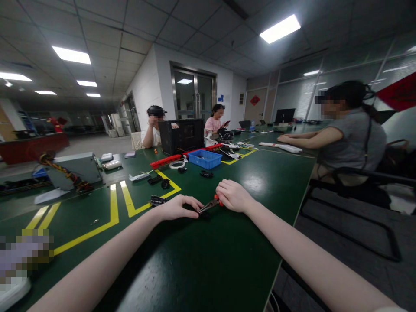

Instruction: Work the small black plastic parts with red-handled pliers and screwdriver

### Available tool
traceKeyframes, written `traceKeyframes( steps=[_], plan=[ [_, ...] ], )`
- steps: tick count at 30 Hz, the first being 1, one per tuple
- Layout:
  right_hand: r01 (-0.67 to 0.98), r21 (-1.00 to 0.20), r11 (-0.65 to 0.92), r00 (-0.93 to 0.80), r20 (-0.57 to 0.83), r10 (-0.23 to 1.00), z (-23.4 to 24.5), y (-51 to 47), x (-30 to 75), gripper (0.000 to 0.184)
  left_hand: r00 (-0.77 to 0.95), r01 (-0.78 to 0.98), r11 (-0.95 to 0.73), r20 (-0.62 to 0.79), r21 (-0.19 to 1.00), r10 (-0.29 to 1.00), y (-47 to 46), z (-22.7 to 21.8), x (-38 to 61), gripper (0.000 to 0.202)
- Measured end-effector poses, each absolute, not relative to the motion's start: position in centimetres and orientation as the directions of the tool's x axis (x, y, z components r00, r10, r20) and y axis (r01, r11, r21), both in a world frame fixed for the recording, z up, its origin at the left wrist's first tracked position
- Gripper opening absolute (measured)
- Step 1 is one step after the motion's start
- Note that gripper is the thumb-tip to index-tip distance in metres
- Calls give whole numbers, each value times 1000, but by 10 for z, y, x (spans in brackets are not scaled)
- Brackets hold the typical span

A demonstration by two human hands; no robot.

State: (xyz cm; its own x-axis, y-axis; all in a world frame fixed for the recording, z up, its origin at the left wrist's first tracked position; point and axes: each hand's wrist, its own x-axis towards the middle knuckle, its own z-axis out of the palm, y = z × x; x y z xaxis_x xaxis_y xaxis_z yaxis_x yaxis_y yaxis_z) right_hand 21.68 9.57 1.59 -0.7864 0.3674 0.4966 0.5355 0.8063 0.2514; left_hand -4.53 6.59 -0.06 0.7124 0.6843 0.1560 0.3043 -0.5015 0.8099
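Observation:
My right hand [235, 196] is wrapped round the red handles of a pair of needle-nose pliers [209, 205], whose jaws point left and down. At the jaw tips, my left hand [178, 208] has its thumb and fingers drawn together. Whatever sits between those fingers is too small and dark to make out. Just below the jaws lies a small black piece [204, 216] on the green tabletop [182, 264]. Several black plastic parts [158, 200] rest beyond my left wrist, and another black part [206, 173] lies farther forward.
A blue tray [204, 159] stands ahead, near a red slotted strip [165, 162] and a black computer case [182, 136]. To the left is a metal power supply [76, 169] with bundled cables. Yellow tape marks the table. Another person [352, 130] sits at right; two more sit beyond.

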Motion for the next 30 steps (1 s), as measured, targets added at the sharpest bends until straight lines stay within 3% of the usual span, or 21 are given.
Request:
traceKeyframes(
  steps=[30],
  plan=[
    [537,208,818,-752,557,352,21,96,223,30,649,289,-558,269,778,711,62,-5,-38,16]
  ],
)
